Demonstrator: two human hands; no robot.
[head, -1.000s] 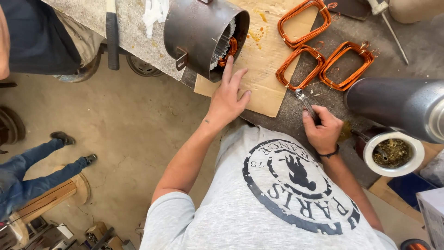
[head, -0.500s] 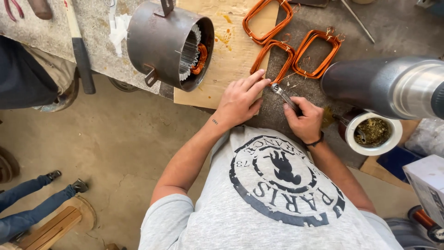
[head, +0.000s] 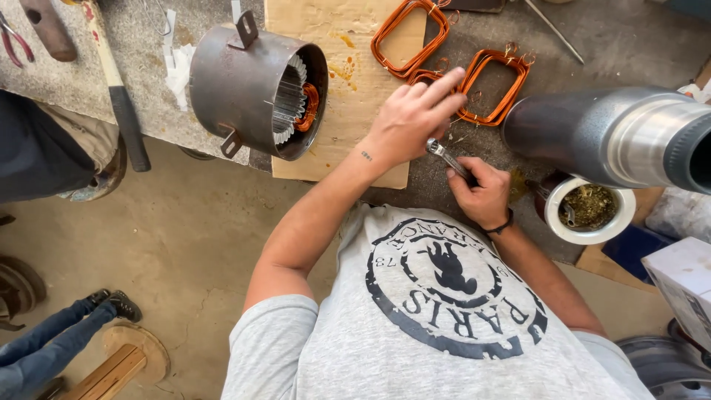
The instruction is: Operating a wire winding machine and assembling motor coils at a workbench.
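Note:
My left hand [head: 411, 118] reaches across the bench with fingers stretched out, its tips on a copper wire coil [head: 428, 76]. My right hand [head: 481, 191] is closed around the handle of a small metal hand tool [head: 443, 154], whose tip points toward the left hand. Two more copper wire coils lie beyond: one [head: 409, 35] on a sheet of cardboard [head: 348, 89], one [head: 495, 87] on the grey benchtop. A round steel motor housing [head: 255, 89] with copper windings inside lies on its side at the left.
A large grey metal cylinder [head: 615, 137] lies at the right. Below it stands a white cup [head: 589, 210] with greenish contents. A hammer [head: 111, 81] and pliers [head: 15, 41] lie on the bench at the left. Another person's legs [head: 52, 333] show at the lower left.
My left hand has moved from the cardboard's edge rightward onto the coil, close to the tool. The right hand keeps its hold on the tool. My view has shifted.

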